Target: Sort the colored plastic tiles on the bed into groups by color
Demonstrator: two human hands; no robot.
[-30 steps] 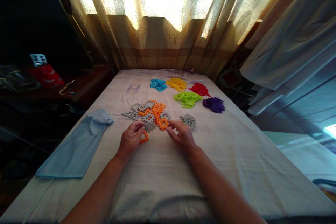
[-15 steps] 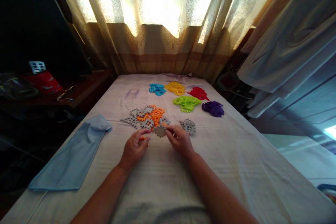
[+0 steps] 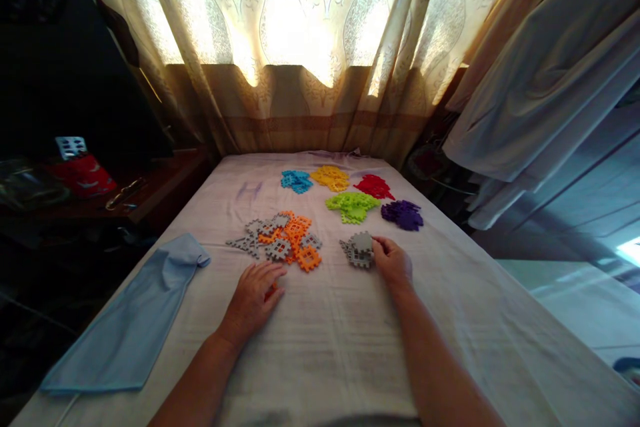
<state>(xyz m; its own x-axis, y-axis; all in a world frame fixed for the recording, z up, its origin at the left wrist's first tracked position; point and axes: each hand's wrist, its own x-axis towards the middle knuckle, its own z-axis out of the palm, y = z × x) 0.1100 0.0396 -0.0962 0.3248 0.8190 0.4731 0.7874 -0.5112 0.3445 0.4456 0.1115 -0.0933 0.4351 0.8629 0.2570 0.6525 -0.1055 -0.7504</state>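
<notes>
The right hand (image 3: 395, 263) has carried a grey tile (image 3: 361, 241) away from the mixed pile (image 3: 296, 228) of grey and orange pieces and brought it over the small grey pile (image 3: 354, 257), so one more grey piece now sits apart from the orange ones. Thumb and fingers are drawn narrow on the tile's near edge, at the hand's 10 o'clock; whether its underside already rests on the pieces below, I cannot tell. The left hand (image 3: 255, 297) has come down flatter on the sheet (image 3: 320, 347), fingers loosely curved over an orange piece (image 3: 273, 287) that is mostly hidden, so it is unclear whether that piece is gripped or only covered. From this hand the mixed pile lies near, at 1 o'clock, while the grey tile is well apart at 2 o'clock. The small grey pile is just beside the right fingertips at 9 o'clock. Farther from the right hand are a purple pile (image 3: 403, 215) at 12 o'clock and a lime pile (image 3: 353, 205) between 10 and 11 o'clock.
</notes>
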